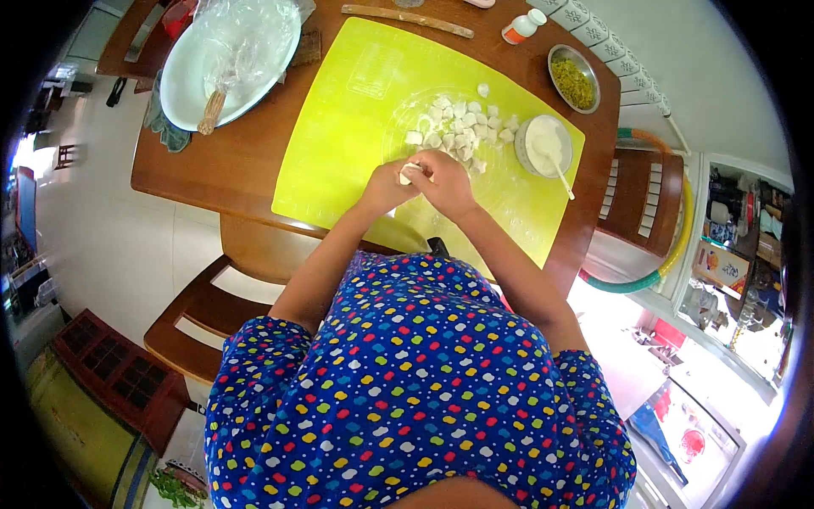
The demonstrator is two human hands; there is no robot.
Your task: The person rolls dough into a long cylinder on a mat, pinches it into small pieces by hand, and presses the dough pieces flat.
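Both hands meet over the near part of a yellow-green silicone mat (pixel 331 153). Between the fingers of my left hand (pixel 388 188) and my right hand (pixel 446 180) is a small white piece of dough (pixel 410 173). My left hand cups it from the left, and my right fingers pinch it from above and the right; part of it is hidden. Just beyond the hands lies a loose group of small floury dough pieces (pixel 468 123) on the mat. To their right stands a bowl of white flour (pixel 543 136), with a white spoon (pixel 561 174) leaning over its rim.
A metal bowl of yellow-green filling (pixel 573 78) sits at the table's (pixel 203 174) far right, near a white bottle (pixel 523 27). A wooden rolling pin (pixel 407 20) lies beyond the mat. Far left is a large white basin (pixel 182 97) holding plastic wrap. Chairs (pixel 203 314) flank the table.
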